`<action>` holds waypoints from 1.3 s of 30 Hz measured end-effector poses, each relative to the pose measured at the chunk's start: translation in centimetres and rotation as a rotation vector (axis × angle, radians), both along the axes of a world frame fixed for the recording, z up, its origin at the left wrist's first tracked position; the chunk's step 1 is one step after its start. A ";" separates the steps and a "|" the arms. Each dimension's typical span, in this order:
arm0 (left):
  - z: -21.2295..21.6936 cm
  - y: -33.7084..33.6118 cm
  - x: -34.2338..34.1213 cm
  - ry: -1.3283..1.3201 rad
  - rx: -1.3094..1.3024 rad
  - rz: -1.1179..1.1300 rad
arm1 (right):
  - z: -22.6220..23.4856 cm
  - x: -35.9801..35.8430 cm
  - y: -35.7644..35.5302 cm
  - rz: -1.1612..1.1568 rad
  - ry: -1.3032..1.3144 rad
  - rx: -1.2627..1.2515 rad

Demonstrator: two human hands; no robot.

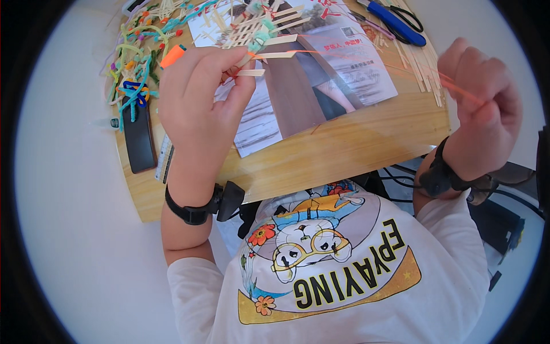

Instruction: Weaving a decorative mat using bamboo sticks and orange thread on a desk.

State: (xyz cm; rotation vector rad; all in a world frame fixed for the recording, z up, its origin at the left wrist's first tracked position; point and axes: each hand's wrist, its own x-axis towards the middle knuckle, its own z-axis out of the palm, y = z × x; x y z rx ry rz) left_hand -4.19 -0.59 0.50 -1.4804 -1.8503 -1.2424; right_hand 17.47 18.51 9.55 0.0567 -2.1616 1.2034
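Left hand (197,94) pinches the near corner of a lattice (260,28) of pale strips, fingers together on a strip end, held above the surface (344,149) near its far edge, over a sheet (321,74) of printed paper. Right hand (484,106) is closed tight on an orange cord (366,60), which runs taut from the lattice to off the right edge. Pipe-cleaner pile (134,63) sits at the far-left corner, black remote (138,137) by the left edge, probably scissors (395,20) at the far edge.
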 end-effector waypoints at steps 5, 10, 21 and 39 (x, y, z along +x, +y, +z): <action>0.1 0.1 -0.1 -0.044 0.016 -0.008 | 0.0 1.2 2.5 0.142 -0.028 -0.205; -0.1 0.2 -0.3 -0.066 0.016 0.002 | 0.0 1.4 4.6 0.830 -0.098 -0.436; -0.2 0.1 -0.5 0.043 -0.015 0.042 | 2.2 0.0 -0.5 0.825 -0.047 -0.152; -0.2 -0.2 -0.2 0.178 -0.012 0.113 | -6.0 -5.5 -5.8 0.291 -0.359 -0.962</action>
